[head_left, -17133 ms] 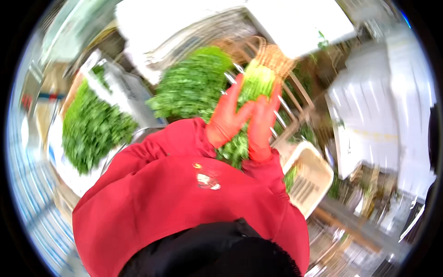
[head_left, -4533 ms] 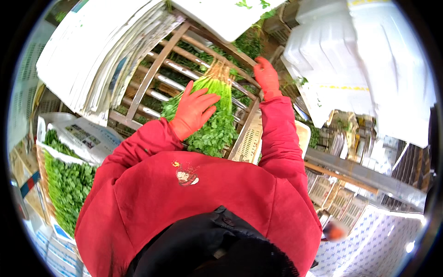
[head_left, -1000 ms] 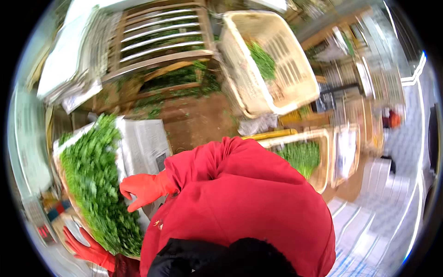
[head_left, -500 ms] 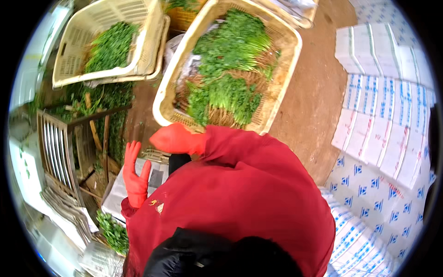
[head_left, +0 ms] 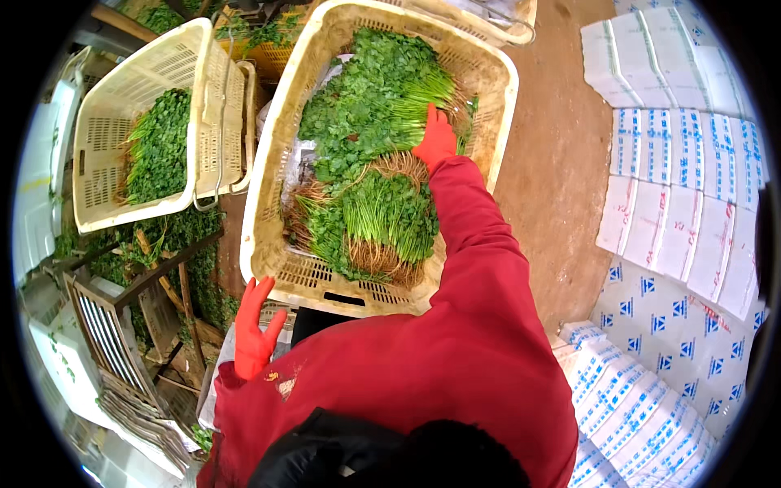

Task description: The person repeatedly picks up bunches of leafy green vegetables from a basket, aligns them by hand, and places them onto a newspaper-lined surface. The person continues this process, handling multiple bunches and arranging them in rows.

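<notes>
My right hand (head_left: 437, 140), in an orange rubber glove, reaches into a large cream plastic crate (head_left: 254, 236). Its fingers close around the stems near the root end of the upper bunch of leafy greens (head_left: 370, 102); the fingertips are partly hidden among them. Below that bunch lies another bunch of leafy greens (head_left: 378, 215), its brown roots toward me. My left hand (head_left: 257, 329), in a matching glove, hovers just outside the crate's near left corner with fingers apart and nothing in it.
To the left stands a second cream crate (head_left: 199, 41) with more greens inside. A metal-barred frame (head_left: 106, 325) and scattered leaves (head_left: 215, 285) lie below it. White boxes (head_left: 643, 146) are stacked along the right, beyond the brown floor (head_left: 549, 163).
My right hand has gone from the crate's near edge to the stems of the upper bunch. My left hand stays open beside the crate. The view has shifted.
</notes>
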A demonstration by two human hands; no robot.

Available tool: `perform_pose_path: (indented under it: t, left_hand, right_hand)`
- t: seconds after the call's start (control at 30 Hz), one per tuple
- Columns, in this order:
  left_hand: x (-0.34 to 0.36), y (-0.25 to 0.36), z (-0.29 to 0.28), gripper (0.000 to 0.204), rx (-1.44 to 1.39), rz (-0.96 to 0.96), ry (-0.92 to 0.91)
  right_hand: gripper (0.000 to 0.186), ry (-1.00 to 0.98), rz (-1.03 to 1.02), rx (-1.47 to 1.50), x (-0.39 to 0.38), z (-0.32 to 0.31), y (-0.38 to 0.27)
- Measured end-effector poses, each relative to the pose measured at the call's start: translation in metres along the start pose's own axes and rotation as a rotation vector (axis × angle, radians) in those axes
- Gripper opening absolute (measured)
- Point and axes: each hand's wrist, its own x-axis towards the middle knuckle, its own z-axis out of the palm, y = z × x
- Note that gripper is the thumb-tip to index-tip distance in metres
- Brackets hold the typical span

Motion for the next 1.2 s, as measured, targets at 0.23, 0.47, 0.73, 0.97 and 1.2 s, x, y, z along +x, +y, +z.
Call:
perform_pose_path:
  t: [0.23, 0.47, 0.73, 0.97, 1.2]
  left_hand:
    - [0.149, 0.023, 0.031, 0.064, 0.033, 0.389, -0.119]
    - [0.339, 0.12, 0.144, 0.095, 0.494, 0.997, 0.146]
    - [0.424, 0.101, 0.124, 0.056, -0.452, 0.626, -0.187]
    - [0.437, 0.083, 0.124, 0.055, -0.555, 0.689, -0.191]
    - [0.455, 0.06, 0.116, 0.039, -0.477, 0.576, 0.014]
  right_hand:
    - [0.041, -0.01, -0.103, 0.182, -0.008, -0.039, -0.029]
    - [0.028, -0.088, -0.149, -0.032, -0.009, -0.076, -0.065]
    - [0.055, 0.682, -0.043, 0.739, -0.039, -0.06, -0.038]
    - [0.084, 0.341, 0.247, 1.079, -0.006, -0.027, -0.104]
    - [0.035, 0.519, 0.103, 0.937, 0.058, 0.0, -0.024]
